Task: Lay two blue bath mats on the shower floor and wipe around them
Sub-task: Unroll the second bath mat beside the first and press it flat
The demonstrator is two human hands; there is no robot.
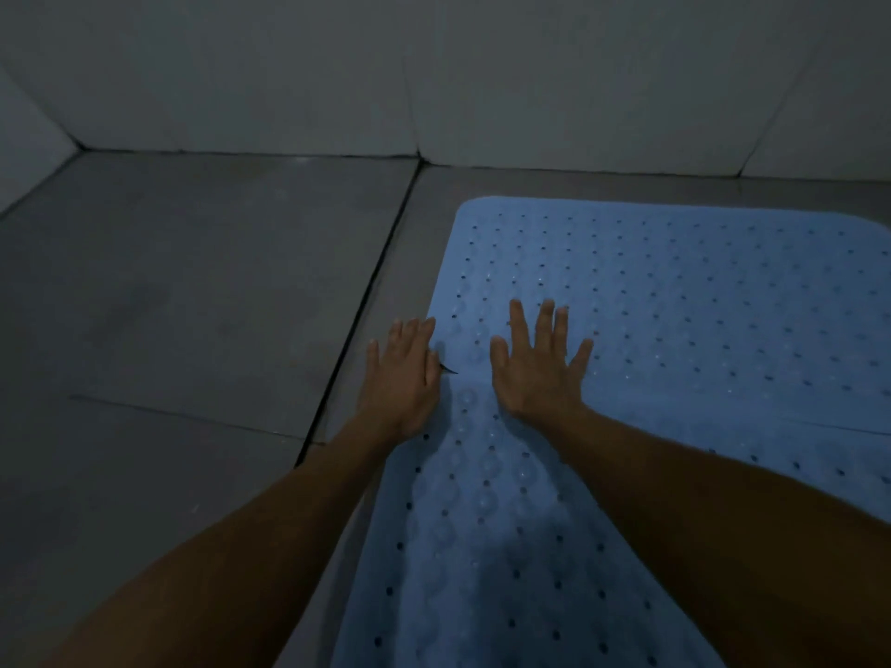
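Two blue bath mats lie on the grey floor (193,306): far mat (699,306) at 2 o'clock, near mat (482,547) running long from 6 toward 12, their edges overlapping. Left hand (402,378) and right hand (540,368) press flat, fingers spread.

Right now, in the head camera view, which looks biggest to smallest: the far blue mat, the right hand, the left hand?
1. The far blue mat, by far the largest.
2. The right hand, spread flat on the mat.
3. The left hand, at the mat's edge.
The hands look nearly alike; the spread fingers may explain the difference.
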